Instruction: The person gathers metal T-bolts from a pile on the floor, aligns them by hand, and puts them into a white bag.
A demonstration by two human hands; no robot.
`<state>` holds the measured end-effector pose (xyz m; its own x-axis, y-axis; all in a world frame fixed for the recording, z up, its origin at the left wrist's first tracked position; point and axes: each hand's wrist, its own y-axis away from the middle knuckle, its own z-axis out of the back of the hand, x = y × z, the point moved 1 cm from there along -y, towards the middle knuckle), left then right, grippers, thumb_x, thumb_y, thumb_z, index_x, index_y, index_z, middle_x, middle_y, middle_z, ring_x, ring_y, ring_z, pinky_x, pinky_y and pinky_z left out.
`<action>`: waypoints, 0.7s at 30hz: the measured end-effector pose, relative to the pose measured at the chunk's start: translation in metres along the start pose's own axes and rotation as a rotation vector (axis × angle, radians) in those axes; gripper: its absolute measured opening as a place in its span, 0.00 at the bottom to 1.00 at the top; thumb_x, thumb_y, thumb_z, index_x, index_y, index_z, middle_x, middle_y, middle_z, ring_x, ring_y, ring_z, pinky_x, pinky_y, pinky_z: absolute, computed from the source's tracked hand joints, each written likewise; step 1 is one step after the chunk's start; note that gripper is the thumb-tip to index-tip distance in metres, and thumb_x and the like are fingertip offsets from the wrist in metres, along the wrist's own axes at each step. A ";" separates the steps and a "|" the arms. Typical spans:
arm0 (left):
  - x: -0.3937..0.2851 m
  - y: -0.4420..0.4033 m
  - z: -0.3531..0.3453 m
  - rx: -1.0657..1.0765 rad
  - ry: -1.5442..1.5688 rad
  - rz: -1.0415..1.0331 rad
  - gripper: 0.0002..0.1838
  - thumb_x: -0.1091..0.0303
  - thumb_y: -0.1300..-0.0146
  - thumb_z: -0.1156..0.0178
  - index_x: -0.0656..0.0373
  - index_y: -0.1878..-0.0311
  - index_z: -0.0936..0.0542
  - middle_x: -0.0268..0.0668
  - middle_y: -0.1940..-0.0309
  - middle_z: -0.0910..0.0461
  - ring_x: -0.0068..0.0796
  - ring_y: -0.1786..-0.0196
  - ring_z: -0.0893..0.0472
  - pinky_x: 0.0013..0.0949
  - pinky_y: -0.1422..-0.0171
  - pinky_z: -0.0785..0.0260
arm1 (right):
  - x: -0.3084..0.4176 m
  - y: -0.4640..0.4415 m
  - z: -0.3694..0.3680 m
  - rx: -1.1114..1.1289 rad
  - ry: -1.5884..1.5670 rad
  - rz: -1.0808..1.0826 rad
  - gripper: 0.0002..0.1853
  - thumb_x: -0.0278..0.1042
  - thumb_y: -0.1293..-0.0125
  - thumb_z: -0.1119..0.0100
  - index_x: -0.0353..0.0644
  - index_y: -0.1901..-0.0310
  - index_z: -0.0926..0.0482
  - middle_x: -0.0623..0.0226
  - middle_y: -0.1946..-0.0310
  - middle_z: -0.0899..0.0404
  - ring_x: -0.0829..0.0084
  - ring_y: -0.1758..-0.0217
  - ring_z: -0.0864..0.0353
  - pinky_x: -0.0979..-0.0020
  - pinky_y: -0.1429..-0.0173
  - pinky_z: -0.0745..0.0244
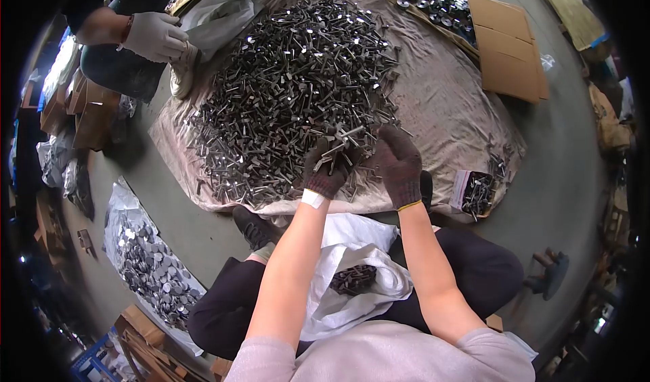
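My left hand (326, 167), in a dark knit glove, cups several metal bolts (349, 137) whose shanks stick out above the fingers. Beside it on the right, my right hand (399, 165) wears a similar dark glove with a yellow cuff edge. Its fingers point up and are apart from the thumb, and I see nothing held in it. Both hands are over the near edge of a large heap of loose bolts (291, 77) on a pale cloth (447, 118). In my lap lies an open white woven sack (389, 284) with dark metal pieces inside.
A small box of bolts (478, 194) stands at the cloth's right. Flat round metal pieces (152, 267) lie on plastic at left. Cardboard (504, 47) lies at upper right. Another person's white-gloved hand (154, 37) is at upper left. A small stool (550, 274) stands at right.
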<state>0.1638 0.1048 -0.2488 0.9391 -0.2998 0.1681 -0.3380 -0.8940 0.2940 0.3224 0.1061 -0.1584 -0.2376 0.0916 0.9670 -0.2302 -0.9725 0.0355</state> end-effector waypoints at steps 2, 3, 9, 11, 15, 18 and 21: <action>-0.004 0.004 -0.003 -0.135 -0.023 0.025 0.18 0.67 0.34 0.38 0.56 0.41 0.22 0.46 0.49 0.18 0.49 0.48 0.18 0.56 0.36 0.26 | -0.002 0.009 0.009 0.018 0.023 -0.074 0.15 0.28 0.33 0.38 0.34 0.47 0.19 0.66 0.56 0.15 0.77 0.55 0.17 0.74 0.50 0.21; -0.004 0.007 -0.008 -0.080 -0.125 -0.010 0.19 0.68 0.35 0.38 0.55 0.40 0.22 0.46 0.50 0.18 0.49 0.47 0.18 0.56 0.35 0.27 | -0.003 0.015 0.010 0.032 -0.072 -0.237 0.15 0.28 0.33 0.38 0.34 0.47 0.18 0.66 0.56 0.15 0.78 0.56 0.17 0.75 0.51 0.21; -0.003 0.031 -0.033 0.085 -0.304 -0.131 0.27 0.63 0.33 0.40 0.55 0.32 0.28 0.45 0.40 0.23 0.49 0.41 0.21 0.60 0.32 0.30 | 0.000 0.046 0.003 0.053 -0.281 -0.365 0.15 0.28 0.34 0.37 0.35 0.47 0.18 0.68 0.58 0.16 0.81 0.60 0.19 0.77 0.53 0.23; 0.003 0.041 -0.055 0.122 -0.146 -0.086 0.33 0.48 0.31 0.43 0.54 0.28 0.31 0.45 0.36 0.25 0.50 0.37 0.24 0.62 0.29 0.34 | 0.003 0.051 0.002 0.090 -0.231 -0.303 0.14 0.29 0.34 0.37 0.35 0.48 0.18 0.69 0.58 0.16 0.81 0.61 0.20 0.77 0.54 0.23; 0.008 0.048 -0.067 0.143 -0.081 -0.062 0.41 0.34 0.34 0.47 0.54 0.27 0.33 0.45 0.33 0.28 0.51 0.34 0.26 0.61 0.28 0.36 | 0.026 0.061 -0.003 0.139 -0.118 -0.185 0.15 0.30 0.35 0.34 0.35 0.48 0.19 0.71 0.61 0.18 0.83 0.62 0.22 0.77 0.56 0.24; 0.012 0.053 -0.070 0.161 -0.083 -0.087 0.45 0.29 0.36 0.46 0.53 0.26 0.35 0.44 0.33 0.27 0.51 0.34 0.27 0.57 0.28 0.36 | 0.050 0.074 -0.009 0.141 0.048 0.023 0.19 0.32 0.39 0.31 0.37 0.47 0.20 0.71 0.64 0.19 0.81 0.63 0.23 0.76 0.58 0.25; 0.014 0.063 -0.079 0.295 0.029 -0.013 0.48 0.27 0.37 0.48 0.54 0.25 0.37 0.45 0.33 0.28 0.51 0.34 0.27 0.55 0.28 0.35 | 0.071 0.078 -0.015 0.097 0.268 0.270 0.22 0.34 0.44 0.28 0.40 0.47 0.20 0.66 0.66 0.20 0.75 0.65 0.21 0.72 0.60 0.23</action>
<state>0.1508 0.0711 -0.1533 0.9397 -0.2814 0.1943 -0.2889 -0.9573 0.0107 0.2731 0.0404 -0.0908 -0.5185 -0.1304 0.8451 -0.0380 -0.9838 -0.1751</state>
